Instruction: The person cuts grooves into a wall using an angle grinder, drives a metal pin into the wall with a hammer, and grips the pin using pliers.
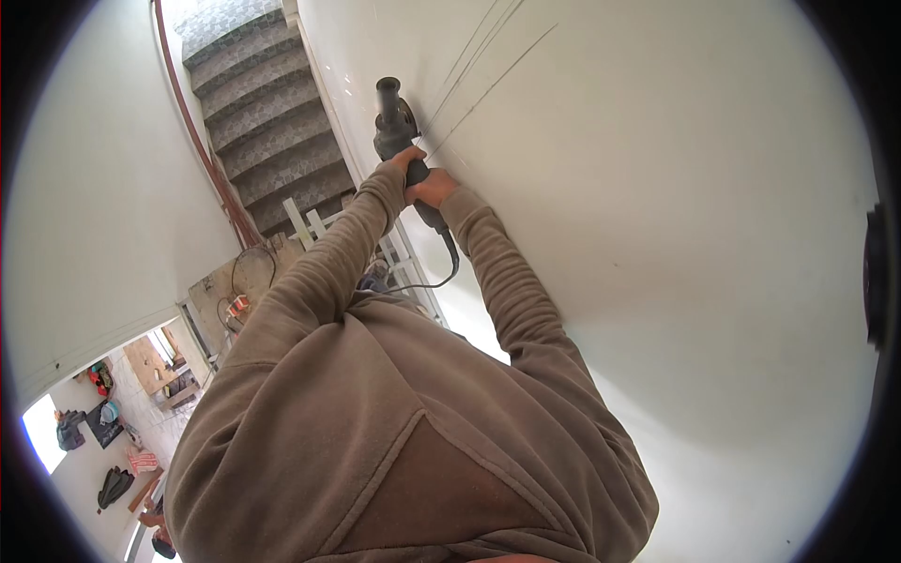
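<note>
Both my hands are closed around a dark power tool that looks like an angle grinder [392, 141], held up against the white wall [657, 216]. My left hand [404, 159] grips its body just behind the head. Lower down, my right hand [434, 188] wraps the rear of the body. A stubby side handle [388, 91] sticks out toward me, with no hand on it. The round guard or disc at the head is beside the wall; whether it touches is unclear. From the tool's rear a black cord [454, 261] curves down. Thin dark lines [488, 98] run along the wall beyond the head.
Patterned stairs [272, 122] rise at the upper left, beside a reddish-brown pipe [192, 122]. White ladder-like rails [405, 258] stand below my arms. A wooden board [235, 277] is left of them. Through a lower opening, bags [114, 488] hang and another person [155, 525] partly shows.
</note>
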A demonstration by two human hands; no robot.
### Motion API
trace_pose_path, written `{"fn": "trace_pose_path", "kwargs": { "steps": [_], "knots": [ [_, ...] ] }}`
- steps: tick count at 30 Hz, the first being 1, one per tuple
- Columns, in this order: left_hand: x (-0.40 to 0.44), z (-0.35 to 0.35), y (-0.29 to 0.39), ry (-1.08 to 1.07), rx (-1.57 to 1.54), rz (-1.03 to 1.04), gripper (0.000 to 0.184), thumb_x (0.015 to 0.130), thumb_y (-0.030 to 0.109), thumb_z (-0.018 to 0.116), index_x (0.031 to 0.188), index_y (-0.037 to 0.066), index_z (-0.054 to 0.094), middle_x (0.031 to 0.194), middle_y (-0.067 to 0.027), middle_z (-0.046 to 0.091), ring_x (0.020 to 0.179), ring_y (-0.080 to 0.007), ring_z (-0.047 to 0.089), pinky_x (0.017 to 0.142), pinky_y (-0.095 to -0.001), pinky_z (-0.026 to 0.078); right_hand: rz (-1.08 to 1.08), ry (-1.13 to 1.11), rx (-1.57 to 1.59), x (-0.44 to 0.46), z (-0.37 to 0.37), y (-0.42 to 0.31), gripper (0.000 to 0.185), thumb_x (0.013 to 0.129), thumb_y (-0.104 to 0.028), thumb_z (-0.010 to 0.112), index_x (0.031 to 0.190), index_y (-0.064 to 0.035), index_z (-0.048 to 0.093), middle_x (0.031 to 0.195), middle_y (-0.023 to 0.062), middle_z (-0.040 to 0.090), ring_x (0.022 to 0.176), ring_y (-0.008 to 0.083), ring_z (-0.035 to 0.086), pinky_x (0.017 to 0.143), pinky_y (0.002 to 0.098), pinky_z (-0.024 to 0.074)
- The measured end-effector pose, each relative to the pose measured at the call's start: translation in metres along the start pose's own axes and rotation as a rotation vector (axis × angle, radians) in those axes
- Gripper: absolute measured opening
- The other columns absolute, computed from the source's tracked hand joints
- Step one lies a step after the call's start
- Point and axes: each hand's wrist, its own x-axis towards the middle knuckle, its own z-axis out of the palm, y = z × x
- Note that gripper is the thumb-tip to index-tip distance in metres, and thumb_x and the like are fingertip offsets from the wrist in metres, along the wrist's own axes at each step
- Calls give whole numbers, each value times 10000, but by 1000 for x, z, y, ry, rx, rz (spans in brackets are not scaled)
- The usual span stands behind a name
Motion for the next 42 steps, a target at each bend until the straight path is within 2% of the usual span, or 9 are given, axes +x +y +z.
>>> {"fn": "trace_pose_path", "kwargs": {
  "steps": [2, 11, 13, 18, 23, 28, 32, 34, 42],
  "knots": [
    [-26, 11, 36, 70, -37, -244, 355, 680, 394, 788, 841, 106, 658, 696, -65, 640, 528, -231, 548, 543, -389, 491, 4, -31, 19, -2, -2, -3, 570, 543, -315, 806, 993, 24, 721, 1008, 183, 721, 883, 302, 715, 805, 357, 573],
    [-22, 13, 33, 78, -21, -297, 407, 681, 427, 776, 869, 84, 660, 702, -82, 639, 539, -257, 552, 563, -404, 489, 30, 3, -17, -1, 0, 1, 560, 523, -318, 814, 967, 13, 730, 997, 175, 725, 877, 298, 714, 800, 354, 574],
    [-17, 9, 15, 32, 80, -63, 413, 677, 430, 777, 868, 82, 661, 704, -83, 639, 540, -257, 550, 566, -406, 489, 19, -1, -7, -3, 0, 3, 562, 524, -317, 815, 972, 10, 730, 1000, 171, 726, 874, 298, 715, 798, 355, 575],
    [-7, -1, 11, 8, 177, -101, 356, 709, 408, 765, 960, 159, 721, 901, -117, 687, 807, -245, 646, 789, -387, 535, -11, -19, 27, 1, 0, 1, 559, 534, -310, 811, 979, 17, 724, 995, 176, 724, 862, 298, 716, 783, 357, 578],
    [-34, 14, 55, 92, -8, -394, 380, 670, 450, 774, 797, 107, 671, 667, -66, 631, 526, -252, 539, 534, -397, 467, 18, -38, 11, -3, -5, -8, 565, 551, -302, 804, 999, 29, 712, 993, 186, 718, 862, 296, 715, 777, 358, 580],
    [-35, 12, 48, 33, -12, -232, 369, 670, 447, 778, 782, 113, 668, 670, -66, 635, 519, -250, 534, 523, -404, 464, 19, -18, 13, -5, -6, -9, 578, 548, -309, 804, 1007, 29, 708, 1005, 177, 716, 864, 297, 715, 780, 358, 579],
    [-42, 13, 55, 39, -41, -322, 269, 780, 350, 730, 978, 169, 721, 835, -125, 674, 736, -214, 618, 738, -369, 524, 25, -54, 25, -4, -5, -7, 581, 543, -318, 803, 998, 29, 708, 1012, 175, 716, 875, 299, 714, 780, 359, 578],
    [-26, 4, 31, -48, 88, -90, 286, 772, 358, 734, 964, 146, 719, 820, -122, 673, 711, -220, 617, 714, -373, 528, 18, -40, 3, 0, -3, -4, 578, 544, -321, 801, 995, 28, 708, 1012, 177, 715, 876, 300, 714, 778, 359, 578],
    [-27, 12, 44, -1, -200, -340, 306, 688, 369, 792, 780, 105, 666, 666, -77, 647, 511, -239, 567, 538, -378, 509, 56, -23, -28, -4, -5, -10, 608, 550, -330, 799, 1026, 34, 701, 1032, 184, 714, 891, 299, 716, 794, 357, 576]
  ]
}}
